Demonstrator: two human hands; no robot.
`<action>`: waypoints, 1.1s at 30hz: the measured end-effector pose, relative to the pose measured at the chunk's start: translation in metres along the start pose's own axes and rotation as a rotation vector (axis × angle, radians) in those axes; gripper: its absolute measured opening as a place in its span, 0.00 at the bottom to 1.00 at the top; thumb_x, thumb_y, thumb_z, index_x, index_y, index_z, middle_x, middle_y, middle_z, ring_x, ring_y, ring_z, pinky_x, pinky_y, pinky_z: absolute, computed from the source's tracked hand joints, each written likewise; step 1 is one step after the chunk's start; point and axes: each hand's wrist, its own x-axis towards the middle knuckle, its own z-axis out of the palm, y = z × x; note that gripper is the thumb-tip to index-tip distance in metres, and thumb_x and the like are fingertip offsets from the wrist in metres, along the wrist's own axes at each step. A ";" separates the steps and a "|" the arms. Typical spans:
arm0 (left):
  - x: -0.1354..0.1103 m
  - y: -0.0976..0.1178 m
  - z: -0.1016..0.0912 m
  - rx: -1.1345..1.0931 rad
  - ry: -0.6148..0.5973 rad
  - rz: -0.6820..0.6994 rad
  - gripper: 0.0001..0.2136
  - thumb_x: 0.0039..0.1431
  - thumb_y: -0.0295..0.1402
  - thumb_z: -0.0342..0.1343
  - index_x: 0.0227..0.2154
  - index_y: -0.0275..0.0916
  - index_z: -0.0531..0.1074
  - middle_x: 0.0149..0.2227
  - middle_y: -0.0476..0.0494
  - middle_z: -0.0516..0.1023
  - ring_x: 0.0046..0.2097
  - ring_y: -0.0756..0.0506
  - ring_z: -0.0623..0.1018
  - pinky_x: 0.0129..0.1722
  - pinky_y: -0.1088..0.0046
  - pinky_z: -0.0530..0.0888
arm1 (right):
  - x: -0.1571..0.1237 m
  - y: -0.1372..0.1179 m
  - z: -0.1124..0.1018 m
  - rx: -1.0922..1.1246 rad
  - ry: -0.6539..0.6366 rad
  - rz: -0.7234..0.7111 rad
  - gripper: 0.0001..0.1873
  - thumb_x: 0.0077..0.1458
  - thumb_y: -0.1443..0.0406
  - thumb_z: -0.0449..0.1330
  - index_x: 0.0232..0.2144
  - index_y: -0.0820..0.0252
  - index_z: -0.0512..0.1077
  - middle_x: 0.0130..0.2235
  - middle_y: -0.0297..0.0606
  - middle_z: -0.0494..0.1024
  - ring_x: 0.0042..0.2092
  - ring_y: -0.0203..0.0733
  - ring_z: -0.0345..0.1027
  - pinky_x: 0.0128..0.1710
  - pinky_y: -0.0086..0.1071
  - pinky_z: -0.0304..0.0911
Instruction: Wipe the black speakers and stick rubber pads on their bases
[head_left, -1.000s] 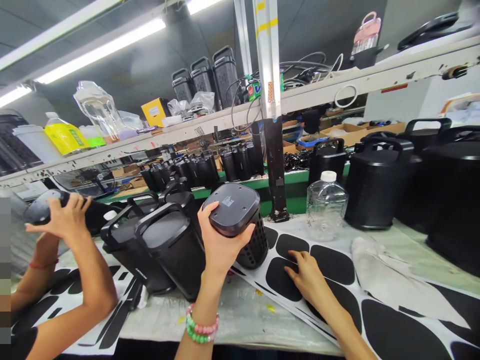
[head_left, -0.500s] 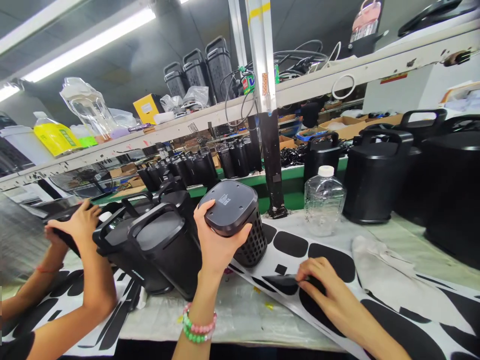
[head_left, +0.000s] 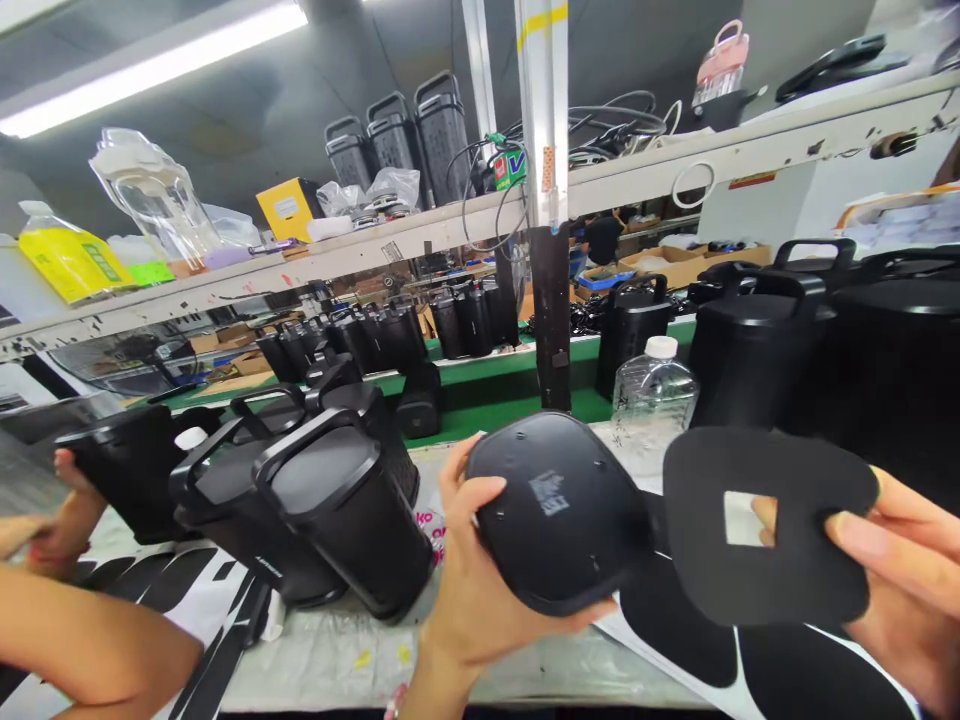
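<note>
My left hand (head_left: pixel 472 590) grips a black speaker housing (head_left: pixel 559 525), tilted so that its flat base with a small label faces me. My right hand (head_left: pixel 896 570) pinches a black rounded pad (head_left: pixel 765 525) with a square hole in its middle, held up just right of the housing's base. Below them lies the white sheet of black pads (head_left: pixel 757 660).
Two black speakers with handles (head_left: pixel 337 510) lean at the left. A co-worker's hands (head_left: pixel 64 500) hold another black unit (head_left: pixel 127 470) at far left. A clear bottle (head_left: pixel 651 395) and large black speakers (head_left: pixel 757 355) stand behind. A shelf (head_left: pixel 450 230) runs overhead.
My right hand peeled a pad off the sheet and lifted it up. My left hand brought the housing closer and turned its base toward me. The co-worker lowered their unit.
</note>
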 end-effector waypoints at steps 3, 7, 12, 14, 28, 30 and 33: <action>-0.004 0.003 0.000 -0.055 -0.075 0.106 0.46 0.35 0.48 0.74 0.56 0.50 0.54 0.60 0.33 0.59 0.63 0.32 0.66 0.57 0.47 0.72 | -0.002 -0.043 0.015 0.337 -0.130 0.212 0.30 0.22 0.43 0.73 0.23 0.53 0.68 0.25 0.39 0.74 0.23 0.43 0.68 0.22 0.37 0.69; -0.009 -0.005 -0.006 -0.088 -0.088 0.179 0.53 0.32 0.45 0.76 0.61 0.47 0.52 0.61 0.30 0.61 0.64 0.31 0.66 0.57 0.48 0.73 | -0.009 -0.074 0.031 0.443 -0.247 0.243 0.26 0.15 0.58 0.78 0.17 0.57 0.69 0.21 0.32 0.68 0.21 0.33 0.60 0.17 0.25 0.60; -0.019 -0.009 -0.015 0.141 -0.081 0.090 0.69 0.27 0.50 0.76 0.69 0.41 0.36 0.60 0.22 0.66 0.57 0.27 0.75 0.53 0.45 0.76 | -0.018 -0.072 0.038 0.407 -0.397 0.107 0.18 0.25 0.61 0.77 0.18 0.56 0.73 0.22 0.31 0.69 0.22 0.33 0.61 0.19 0.23 0.60; -0.020 -0.008 -0.016 0.215 -0.073 0.116 0.71 0.25 0.51 0.75 0.69 0.40 0.36 0.60 0.23 0.67 0.56 0.27 0.75 0.51 0.47 0.78 | -0.021 -0.069 0.037 0.378 -0.433 0.086 0.16 0.31 0.59 0.76 0.21 0.56 0.74 0.23 0.30 0.69 0.23 0.32 0.62 0.21 0.23 0.61; -0.010 -0.001 -0.012 0.222 -0.045 0.154 0.67 0.30 0.51 0.74 0.69 0.37 0.39 0.58 0.27 0.70 0.57 0.31 0.75 0.56 0.54 0.76 | -0.024 -0.053 0.036 0.177 -0.349 -0.120 0.13 0.43 0.57 0.72 0.29 0.53 0.74 0.28 0.29 0.71 0.26 0.31 0.63 0.23 0.20 0.61; -0.009 0.000 -0.012 0.229 -0.051 0.145 0.67 0.29 0.52 0.74 0.69 0.37 0.39 0.58 0.27 0.70 0.57 0.31 0.75 0.55 0.55 0.76 | -0.023 -0.052 0.035 0.175 -0.364 -0.122 0.13 0.44 0.57 0.72 0.29 0.53 0.73 0.27 0.29 0.71 0.25 0.30 0.63 0.22 0.20 0.60; -0.009 -0.001 -0.012 0.256 -0.064 0.140 0.67 0.29 0.53 0.74 0.69 0.37 0.39 0.57 0.26 0.70 0.56 0.31 0.76 0.54 0.54 0.77 | -0.023 -0.052 0.035 0.174 -0.372 -0.123 0.14 0.43 0.58 0.72 0.28 0.53 0.73 0.26 0.29 0.71 0.25 0.30 0.62 0.22 0.20 0.60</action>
